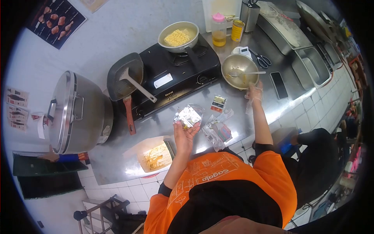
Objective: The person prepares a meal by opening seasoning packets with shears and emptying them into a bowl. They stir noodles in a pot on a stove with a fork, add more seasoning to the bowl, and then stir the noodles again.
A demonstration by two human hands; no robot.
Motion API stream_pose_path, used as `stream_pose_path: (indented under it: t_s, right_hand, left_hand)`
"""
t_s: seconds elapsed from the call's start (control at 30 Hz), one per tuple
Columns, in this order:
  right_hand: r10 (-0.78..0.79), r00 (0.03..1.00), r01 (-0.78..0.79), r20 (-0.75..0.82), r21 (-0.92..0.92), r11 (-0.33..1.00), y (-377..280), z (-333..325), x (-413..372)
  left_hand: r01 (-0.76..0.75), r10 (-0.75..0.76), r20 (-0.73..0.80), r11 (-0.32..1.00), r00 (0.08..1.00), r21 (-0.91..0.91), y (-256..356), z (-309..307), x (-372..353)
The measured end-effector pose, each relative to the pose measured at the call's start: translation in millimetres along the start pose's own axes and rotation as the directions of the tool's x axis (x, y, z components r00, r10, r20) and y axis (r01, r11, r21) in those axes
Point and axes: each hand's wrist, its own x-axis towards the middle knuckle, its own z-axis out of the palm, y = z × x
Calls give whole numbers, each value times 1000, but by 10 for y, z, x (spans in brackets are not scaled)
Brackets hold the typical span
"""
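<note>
My left hand [186, 135] grips a shiny silver foil packet [189, 116] above the counter. In a clear plastic glove, my right hand [255, 93] has its fingers closed on the near rim of a metal bowl [230, 79]. Across that bowl lies a fork [249, 73], and yellowish residue marks the inside. Between my hands, a small orange and black sachet [218, 103] lies on the steel surface. Just below it is a crumpled clear plastic wrapper [216, 132].
A pan with a noodle block [177, 38] and a dark pan [125, 78] with a spatula [137, 85] sit on the black stove [156, 58]. A large pot [83, 113], a stained paper tray [156, 158], a phone [279, 85], scissors [263, 59] and a pink-capped bottle [219, 31] surround them.
</note>
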Motion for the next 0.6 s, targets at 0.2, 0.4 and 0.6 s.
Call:
stream_pose_path:
  t_s: [0.2,0.4,0.6]
  right_hand:
    - [-43,996,45,-80,35,998,192,71,-592]
    - [38,985,-45,171,38,998,334,-252,-1279]
    - [-636,762,518,124,-707,482,514,-781,546]
  left_hand:
    - [-43,34,124,997,992,65,-34,152,78]
    - [-11,11,116,1000,993,1,-187,12,142]
    - [26,-17,123,997,992,-73,-334,177,99]
